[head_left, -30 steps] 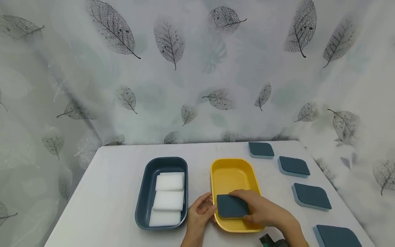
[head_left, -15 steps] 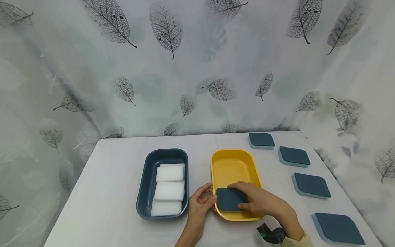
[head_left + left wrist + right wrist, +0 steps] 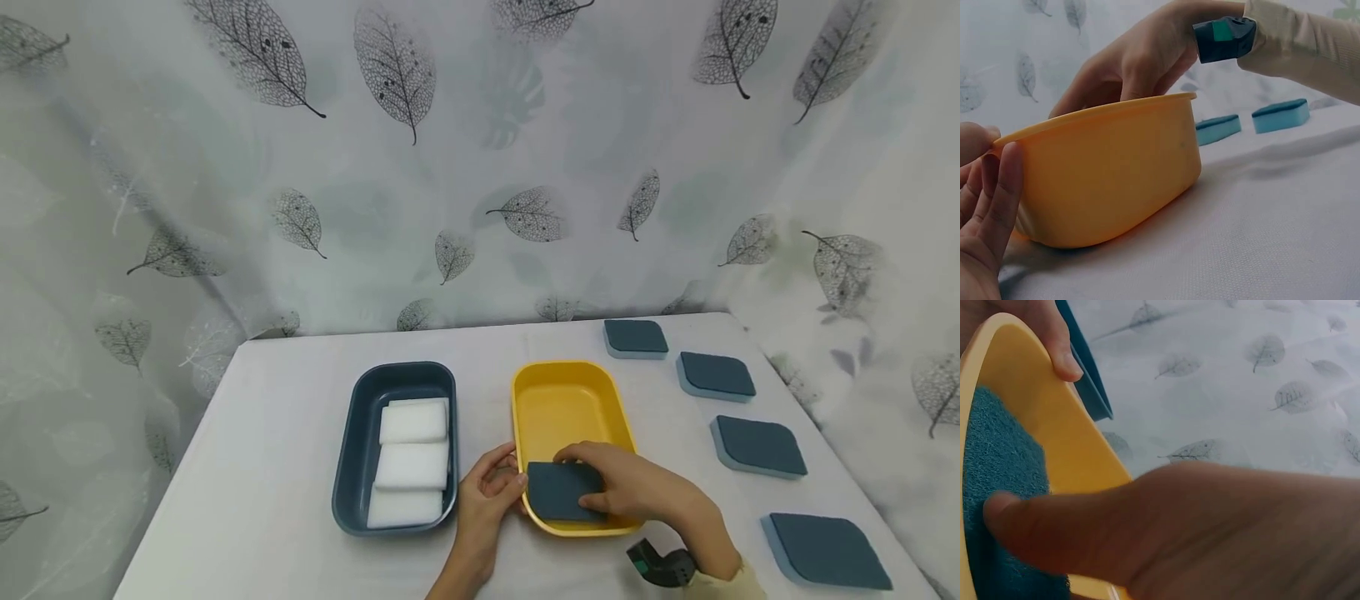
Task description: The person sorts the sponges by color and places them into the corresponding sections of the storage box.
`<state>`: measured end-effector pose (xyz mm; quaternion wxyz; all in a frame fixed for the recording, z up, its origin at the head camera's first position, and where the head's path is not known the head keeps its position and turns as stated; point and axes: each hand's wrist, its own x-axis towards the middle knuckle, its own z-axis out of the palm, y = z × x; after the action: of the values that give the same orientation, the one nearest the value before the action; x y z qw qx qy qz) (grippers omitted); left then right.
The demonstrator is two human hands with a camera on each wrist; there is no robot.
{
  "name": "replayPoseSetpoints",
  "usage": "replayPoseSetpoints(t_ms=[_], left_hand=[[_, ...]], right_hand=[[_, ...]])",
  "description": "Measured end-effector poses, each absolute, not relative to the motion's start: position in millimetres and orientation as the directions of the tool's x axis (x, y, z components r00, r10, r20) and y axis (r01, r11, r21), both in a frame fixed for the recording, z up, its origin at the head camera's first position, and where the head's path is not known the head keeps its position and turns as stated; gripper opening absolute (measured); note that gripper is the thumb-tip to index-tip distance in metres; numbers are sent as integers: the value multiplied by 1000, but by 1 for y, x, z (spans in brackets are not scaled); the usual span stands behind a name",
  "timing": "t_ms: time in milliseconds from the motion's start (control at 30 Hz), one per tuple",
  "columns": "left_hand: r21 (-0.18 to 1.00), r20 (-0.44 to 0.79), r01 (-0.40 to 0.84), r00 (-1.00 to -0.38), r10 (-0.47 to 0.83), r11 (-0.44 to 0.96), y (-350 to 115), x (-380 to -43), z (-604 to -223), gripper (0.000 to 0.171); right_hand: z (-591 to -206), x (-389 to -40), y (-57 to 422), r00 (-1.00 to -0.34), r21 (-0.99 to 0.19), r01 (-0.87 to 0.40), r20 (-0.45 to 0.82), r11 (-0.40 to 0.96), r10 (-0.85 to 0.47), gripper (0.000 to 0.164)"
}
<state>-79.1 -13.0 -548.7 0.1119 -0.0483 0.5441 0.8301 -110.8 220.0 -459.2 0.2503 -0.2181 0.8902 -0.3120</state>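
My left hand (image 3: 483, 500) pinches the left rim of a yellow plastic tub (image 3: 566, 408), thumb over the rim and fingers against its outer wall. Inside the near end of the tub lies a dark teal scouring sponge (image 3: 558, 492). The right hand (image 3: 615, 483) reaches over the tub's right side and grips this sponge, thumb at its near right part and fingers at its far edge. In the right wrist view, the thumb presses on the rough teal face of the sponge (image 3: 1000, 456). From the left wrist view, the yellow wall (image 3: 1110, 169) hides the right fingertips.
A dark blue tub (image 3: 345, 475) stands left of the yellow one, with overlapping white sponge blocks (image 3: 411, 465) in it. Several more teal sponges (image 3: 759, 446) lie in a row along the table's right side. A leaf-patterned curtain (image 3: 480, 167) hangs behind the white table (image 3: 247, 467).
The right hand's sponge has shifted slightly toward the near end of the yellow tub. My left hand keeps its place on the rim. The head view has tilted down a little.
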Motion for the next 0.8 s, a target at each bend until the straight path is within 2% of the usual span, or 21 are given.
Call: replayPoseSetpoints(t_ms=[133,433,800], left_hand=[[893,-186,-227,-972,140,-388,-11,-80,-548,58],[888,-200,-241,-969,144,-391,-11,-77,-551,57],[898,-192,-232,-971,142,-373,-14,-77,-548,56]], right_hand=[[-454,-112,228,-820,-674,-232,-252,701,-513,52],[-465,-122,268,-905,-746,-306,37,591,-423,38],[-452,-95,340,-978,-674,-206,160,710,-131,38]])
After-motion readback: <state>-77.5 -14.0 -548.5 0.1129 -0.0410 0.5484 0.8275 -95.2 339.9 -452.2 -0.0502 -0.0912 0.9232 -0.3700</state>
